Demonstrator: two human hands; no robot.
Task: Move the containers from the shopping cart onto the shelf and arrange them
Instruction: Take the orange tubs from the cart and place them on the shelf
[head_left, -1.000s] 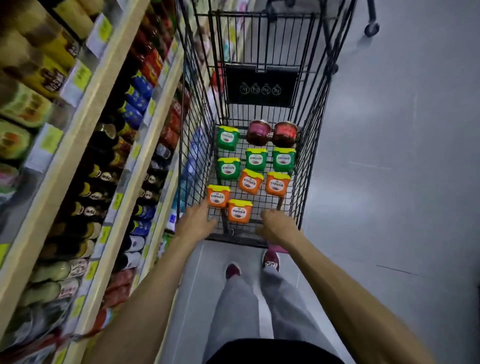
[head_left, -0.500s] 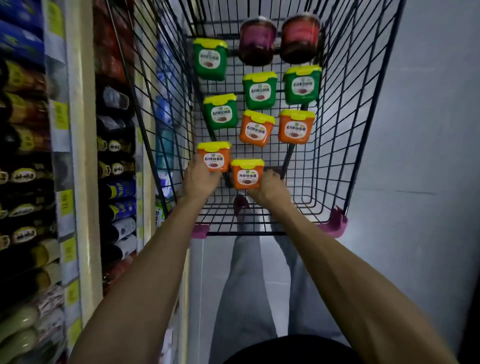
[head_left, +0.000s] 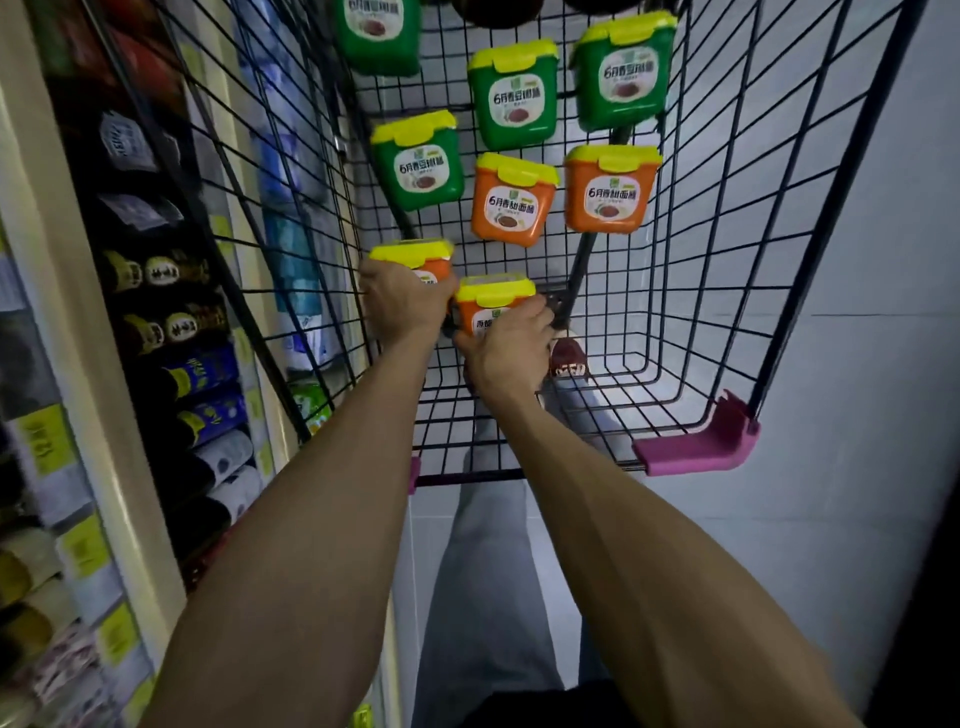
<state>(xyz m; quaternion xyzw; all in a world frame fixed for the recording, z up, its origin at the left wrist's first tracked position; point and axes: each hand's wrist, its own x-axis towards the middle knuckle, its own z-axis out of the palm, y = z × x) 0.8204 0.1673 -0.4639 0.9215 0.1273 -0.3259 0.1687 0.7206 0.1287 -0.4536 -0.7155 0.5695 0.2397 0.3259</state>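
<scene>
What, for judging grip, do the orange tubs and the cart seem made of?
Tubs: probably moulded plastic, smooth with a slight sheen; the yellow lids look like plastic too. Cart: likely metal wire with a black coating, judging by the thin grid. Its pink corner guard looks like plastic.

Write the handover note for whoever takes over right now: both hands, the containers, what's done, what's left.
Left grip: holds the left orange container, inside the cart.
Right grip: holds the right orange container, also in the cart.
Waiting in the cart: two more orange containers, four green containers.
Done: none of them visible on the shelf.
Left: lift these two out, shelve and arrange them, then the rest.
</scene>
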